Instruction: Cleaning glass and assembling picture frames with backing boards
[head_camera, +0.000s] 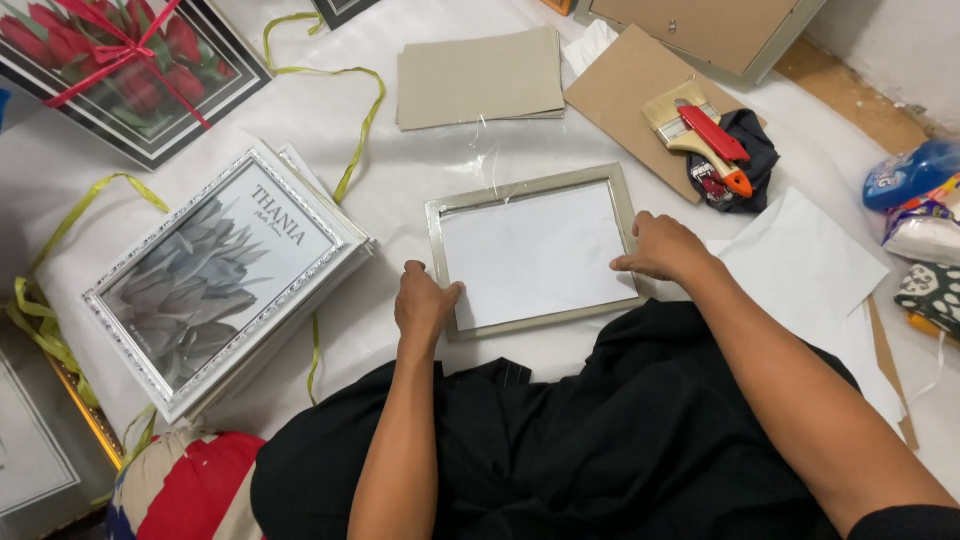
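A small silver picture frame (530, 186) with a white sheet inside lies flat on the white cloth in front of me. My left hand (422, 303) rests on its near left corner, fingers curled on the edge. On the frame's right side my right hand (662, 247) presses down, fingertips on the white sheet. Neither hand lifts the frame.
A stack of silver frames (215, 275) with a grey leaf picture lies at left. Grey backing boards (480, 75) sit beyond. A brown board (625, 85) holds a brush (680, 125) and a red tool (715, 140) on dark cloth. White paper (800, 265) lies at right. Yellow-green ribbon (350, 150) trails about.
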